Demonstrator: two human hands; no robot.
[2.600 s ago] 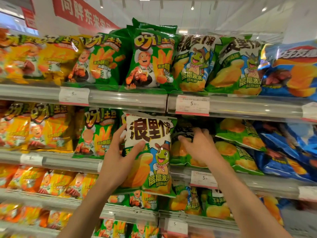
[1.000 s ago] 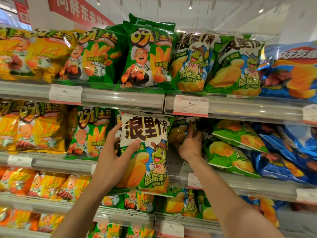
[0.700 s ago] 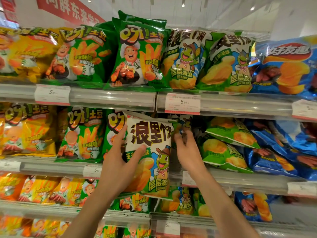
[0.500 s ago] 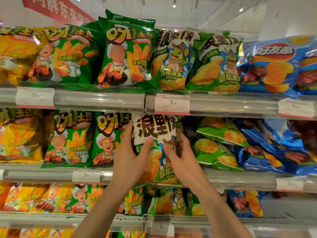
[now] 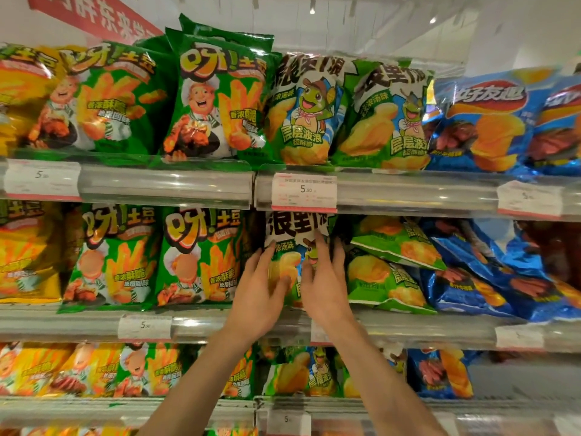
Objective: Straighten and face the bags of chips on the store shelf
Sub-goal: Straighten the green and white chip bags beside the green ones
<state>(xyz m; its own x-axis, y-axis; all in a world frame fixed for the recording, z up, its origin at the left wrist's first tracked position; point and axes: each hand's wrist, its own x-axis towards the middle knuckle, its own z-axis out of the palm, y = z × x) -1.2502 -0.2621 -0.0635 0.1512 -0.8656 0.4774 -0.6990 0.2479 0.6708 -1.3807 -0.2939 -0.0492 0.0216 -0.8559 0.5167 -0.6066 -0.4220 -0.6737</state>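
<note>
Hands, left and right, seemingly flat-fingered, press upright frog bag on middle shelf.

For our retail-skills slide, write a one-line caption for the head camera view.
Both hands, left hand and right hand, press an upright green bag of chips into place on the middle shelf.

Take the white price tag reading 5.90 as your marker: up and left of it hangs a red banner with white characters (cropped by the frame), and above it small ceiling lights glow.
</note>
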